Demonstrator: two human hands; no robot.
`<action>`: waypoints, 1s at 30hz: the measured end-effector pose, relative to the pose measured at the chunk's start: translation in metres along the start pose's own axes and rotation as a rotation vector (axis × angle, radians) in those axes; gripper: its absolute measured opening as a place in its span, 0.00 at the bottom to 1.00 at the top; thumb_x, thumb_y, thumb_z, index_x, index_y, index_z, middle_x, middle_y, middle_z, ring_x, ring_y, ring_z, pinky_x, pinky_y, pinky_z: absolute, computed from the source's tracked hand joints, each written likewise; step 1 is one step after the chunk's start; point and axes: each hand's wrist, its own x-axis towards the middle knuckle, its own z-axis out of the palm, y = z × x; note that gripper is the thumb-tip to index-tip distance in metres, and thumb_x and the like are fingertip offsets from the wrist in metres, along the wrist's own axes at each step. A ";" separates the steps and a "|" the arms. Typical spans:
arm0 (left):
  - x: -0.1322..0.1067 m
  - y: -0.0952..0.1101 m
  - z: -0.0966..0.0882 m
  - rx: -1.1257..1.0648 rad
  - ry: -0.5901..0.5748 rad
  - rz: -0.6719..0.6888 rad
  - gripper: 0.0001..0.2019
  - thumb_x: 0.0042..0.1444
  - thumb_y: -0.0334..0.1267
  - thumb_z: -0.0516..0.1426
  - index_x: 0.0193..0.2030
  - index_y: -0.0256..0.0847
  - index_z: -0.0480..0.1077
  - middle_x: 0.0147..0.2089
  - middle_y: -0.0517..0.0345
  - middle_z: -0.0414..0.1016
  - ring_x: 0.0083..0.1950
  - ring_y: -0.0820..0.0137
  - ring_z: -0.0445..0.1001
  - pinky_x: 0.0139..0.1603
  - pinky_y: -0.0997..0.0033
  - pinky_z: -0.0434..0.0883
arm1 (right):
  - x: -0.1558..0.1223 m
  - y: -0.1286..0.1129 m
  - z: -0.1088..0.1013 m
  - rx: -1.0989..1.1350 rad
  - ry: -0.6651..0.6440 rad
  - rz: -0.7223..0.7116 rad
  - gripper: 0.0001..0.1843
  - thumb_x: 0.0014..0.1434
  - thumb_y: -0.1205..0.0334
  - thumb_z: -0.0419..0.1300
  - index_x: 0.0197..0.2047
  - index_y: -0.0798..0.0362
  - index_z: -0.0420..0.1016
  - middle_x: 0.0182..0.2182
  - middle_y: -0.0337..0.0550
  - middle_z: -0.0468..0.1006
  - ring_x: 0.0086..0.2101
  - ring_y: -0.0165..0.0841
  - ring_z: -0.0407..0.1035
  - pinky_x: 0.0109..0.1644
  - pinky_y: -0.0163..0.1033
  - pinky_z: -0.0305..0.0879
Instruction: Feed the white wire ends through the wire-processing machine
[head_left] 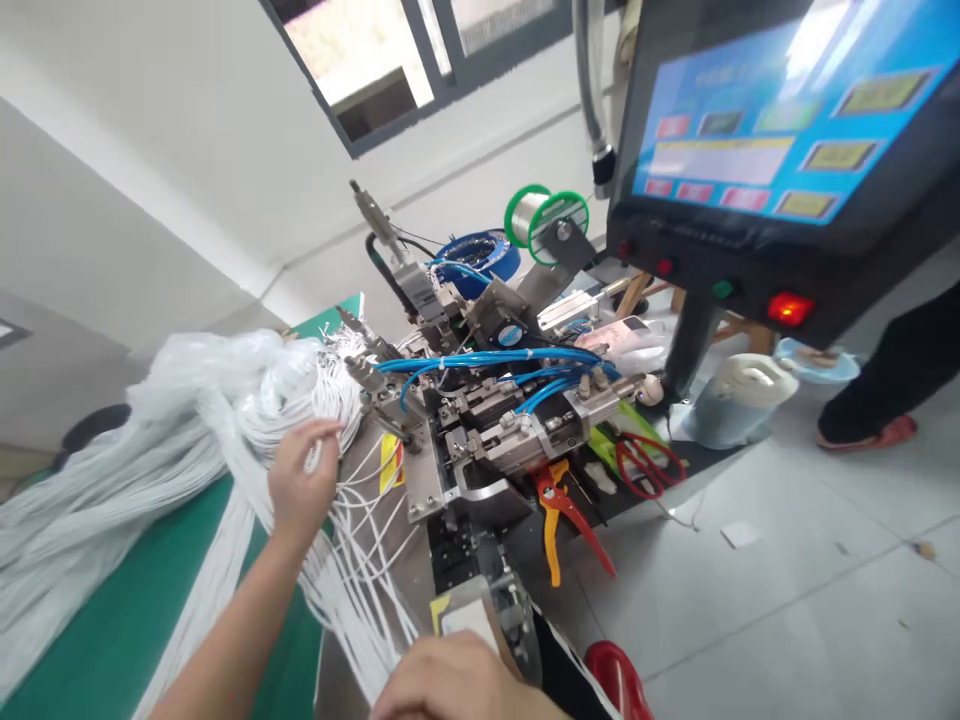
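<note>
Left hand (300,480) pinches white wires (247,400) — right hand (457,680) loosely curled, grasp unclear.

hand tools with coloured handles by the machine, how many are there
2: the red-handled scissors lie right of the grey metal machine; the orange-and-red-handled pliers lie at its front edge, left of the scissors. Others may be hidden behind it.

Factory floor, wire assembly station: benchtop machine (480,420) with blue air hoses (495,358), touchscreen panel (780,110), solder spool (544,212), white wire bundles (187,420) heaped on the green bench (120,630), cutters (562,505) and scissors (646,465) at the machine's edge.
</note>
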 end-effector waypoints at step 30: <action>-0.140 0.106 -0.085 -0.479 -0.549 0.071 0.11 0.65 0.40 0.46 0.38 0.41 0.67 0.36 0.57 0.71 0.38 0.70 0.70 0.40 0.70 0.67 | 0.004 -0.035 0.011 0.340 0.173 0.668 0.23 0.58 0.43 0.58 0.26 0.55 0.64 0.18 0.30 0.60 0.17 0.21 0.47 0.19 0.29 0.41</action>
